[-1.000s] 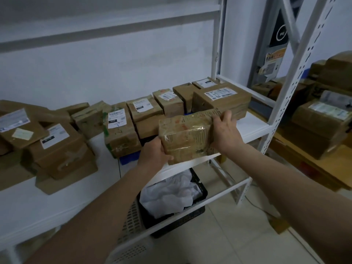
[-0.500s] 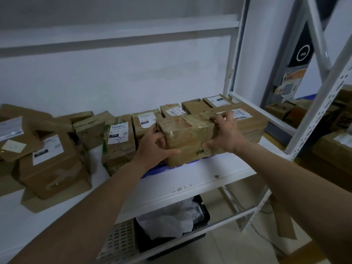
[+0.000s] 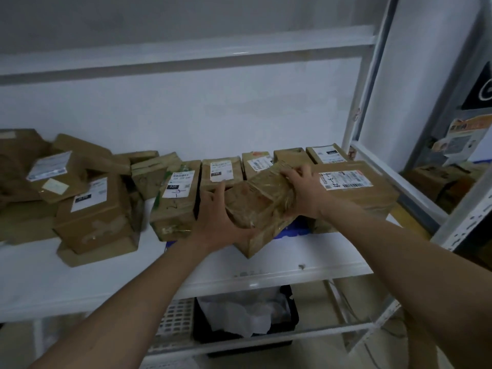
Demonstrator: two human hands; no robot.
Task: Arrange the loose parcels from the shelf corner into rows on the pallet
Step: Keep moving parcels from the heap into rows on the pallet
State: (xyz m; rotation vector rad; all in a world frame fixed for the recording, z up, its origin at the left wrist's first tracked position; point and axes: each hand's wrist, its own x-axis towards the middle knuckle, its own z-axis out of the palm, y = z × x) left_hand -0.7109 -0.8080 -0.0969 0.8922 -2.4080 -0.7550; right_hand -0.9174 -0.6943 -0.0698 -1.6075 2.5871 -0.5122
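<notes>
Taped brown parcel (image 3: 262, 209) held tilted between both hands, left hand (image 3: 221, 222) cupped at its near left end, right hand (image 3: 304, 191) gripped over its far right end — fingers closed on it, low over white shelf (image 3: 279, 258), between labelled box (image 3: 177, 199) and larger box (image 3: 356, 189).

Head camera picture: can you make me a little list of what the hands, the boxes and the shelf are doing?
left hand: gripping the taped parcel's left side
right hand: gripping its top right
taped parcel: tilted, over the white shelf
row of boxes: along the wall behind it
big labelled box: right of the parcel
black bin: under the shelf
</notes>
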